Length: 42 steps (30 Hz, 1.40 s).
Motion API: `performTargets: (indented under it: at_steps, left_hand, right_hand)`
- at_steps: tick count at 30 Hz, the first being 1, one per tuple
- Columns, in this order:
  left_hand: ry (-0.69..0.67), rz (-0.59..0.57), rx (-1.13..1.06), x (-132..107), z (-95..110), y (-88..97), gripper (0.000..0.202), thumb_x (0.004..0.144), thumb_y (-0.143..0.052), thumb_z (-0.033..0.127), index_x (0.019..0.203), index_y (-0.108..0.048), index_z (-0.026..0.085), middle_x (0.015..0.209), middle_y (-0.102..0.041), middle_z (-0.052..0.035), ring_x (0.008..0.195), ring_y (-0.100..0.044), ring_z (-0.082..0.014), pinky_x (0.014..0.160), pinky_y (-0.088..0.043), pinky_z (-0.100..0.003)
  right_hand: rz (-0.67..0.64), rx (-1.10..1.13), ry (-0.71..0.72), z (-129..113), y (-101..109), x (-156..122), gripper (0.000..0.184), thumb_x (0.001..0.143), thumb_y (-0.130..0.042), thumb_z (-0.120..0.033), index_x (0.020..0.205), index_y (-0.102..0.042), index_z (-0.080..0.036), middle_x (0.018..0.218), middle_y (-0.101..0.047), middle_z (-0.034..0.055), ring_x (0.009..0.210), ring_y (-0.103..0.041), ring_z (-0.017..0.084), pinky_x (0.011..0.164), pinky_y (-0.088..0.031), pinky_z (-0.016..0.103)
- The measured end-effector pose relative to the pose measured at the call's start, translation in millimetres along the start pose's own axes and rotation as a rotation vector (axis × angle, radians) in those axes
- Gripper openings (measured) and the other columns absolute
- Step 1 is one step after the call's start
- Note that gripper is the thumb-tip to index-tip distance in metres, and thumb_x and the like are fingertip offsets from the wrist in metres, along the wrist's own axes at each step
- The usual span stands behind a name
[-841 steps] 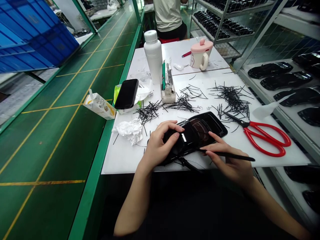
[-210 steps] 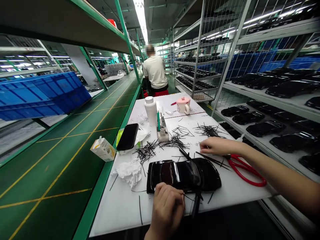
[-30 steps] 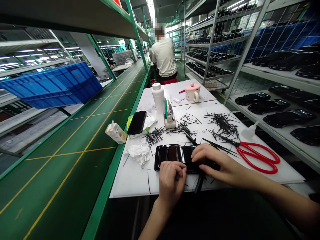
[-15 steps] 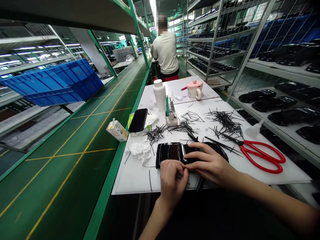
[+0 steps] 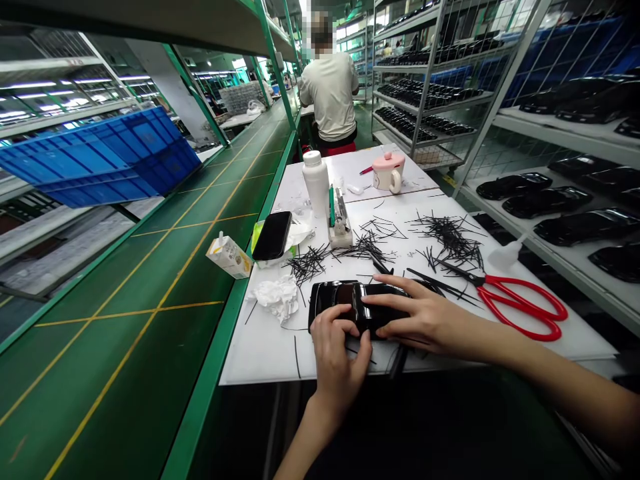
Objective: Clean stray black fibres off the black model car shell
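On the bench (image 5: 260,353), left hand (image 5: 336,357) curls its fingers around the near side of a black model car (image 5: 333,300); right hand (image 5: 425,323) lies across it, fingers extended. Around it: black plastic sticks (image 5: 450,239), crumpled tissue (image 5: 277,299), red scissors (image 5: 520,308).

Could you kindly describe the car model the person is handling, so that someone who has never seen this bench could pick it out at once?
Beside the green conveyor is a white board. Near its front edge, between crumpled tissue and red scissors, lies a glossy black model car. Unlike the models on the shelves, it sits under the person's left hand and right hand.
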<state>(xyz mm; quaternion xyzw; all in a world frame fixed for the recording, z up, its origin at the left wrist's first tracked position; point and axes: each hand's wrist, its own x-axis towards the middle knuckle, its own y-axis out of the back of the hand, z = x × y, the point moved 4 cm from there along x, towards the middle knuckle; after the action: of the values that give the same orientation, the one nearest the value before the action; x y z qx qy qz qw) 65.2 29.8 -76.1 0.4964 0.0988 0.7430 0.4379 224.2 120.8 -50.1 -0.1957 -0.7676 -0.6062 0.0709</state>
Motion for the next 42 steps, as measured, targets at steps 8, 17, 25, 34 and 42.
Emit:
performTargets:
  at_steps: [8,17,25,34,42]
  left_hand:
    - [0.010,0.004,0.060,1.2,0.8,-5.3,0.023,0.085,-0.065,0.018,0.095,-0.045,0.020,0.120,-0.056,-0.0146,0.117,-0.053,-0.0291,0.098,-0.042,-0.046]
    - [-0.010,0.023,0.080,1.7,3.4,-7.4,0.026,0.084,-0.066,0.015,0.098,-0.044,0.018,0.123,-0.055,-0.0172,0.121,-0.051,-0.0298,0.102,-0.041,-0.048]
    - [-0.013,0.018,0.082,0.2,2.3,-8.3,0.027,0.084,-0.066,0.016,0.099,-0.044,0.019,0.123,-0.056,-0.0170,0.121,-0.051,-0.0298,0.102,-0.041,-0.047]
    - [-0.009,0.024,0.112,-0.2,2.4,-8.5,0.024,0.085,-0.064,0.018,0.099,-0.045,0.020,0.121,-0.058,-0.0163,0.121,-0.054,-0.0308,0.099,-0.044,-0.050]
    - [-0.006,0.027,0.110,0.3,2.5,-8.5,0.025,0.084,-0.065,0.018,0.099,-0.045,0.020,0.121,-0.059,-0.0162,0.121,-0.055,-0.0305,0.100,-0.044,-0.049]
  right_hand:
    - [-0.150,-0.009,0.022,8.4,2.1,-1.2,0.023,0.097,-0.054,-0.027,0.108,-0.074,-0.029,0.153,-0.044,0.0012,0.150,-0.016,0.033,0.115,-0.034,0.056]
    - [-0.216,0.031,-0.014,6.3,12.0,0.1,0.020,0.091,-0.059,-0.022,0.099,-0.078,-0.025,0.153,-0.044,0.0063,0.149,-0.018,0.036,0.112,-0.038,0.058]
    - [-0.238,-0.041,-0.005,-3.4,18.5,6.9,0.017,0.086,-0.061,-0.015,0.090,-0.077,-0.020,0.149,-0.049,0.0110,0.145,-0.028,0.040,0.110,-0.041,0.058]
    - [-0.266,-0.087,-0.031,-3.2,1.7,6.2,0.024,0.084,-0.061,-0.009,0.099,-0.076,-0.020,0.153,-0.043,0.0135,0.142,-0.034,0.040,0.107,-0.044,0.059]
    - [-0.295,-0.082,-0.048,-4.0,2.0,10.5,0.024,0.082,-0.062,-0.005,0.095,-0.077,-0.019,0.153,-0.042,0.0148,0.141,-0.036,0.041,0.109,-0.042,0.059]
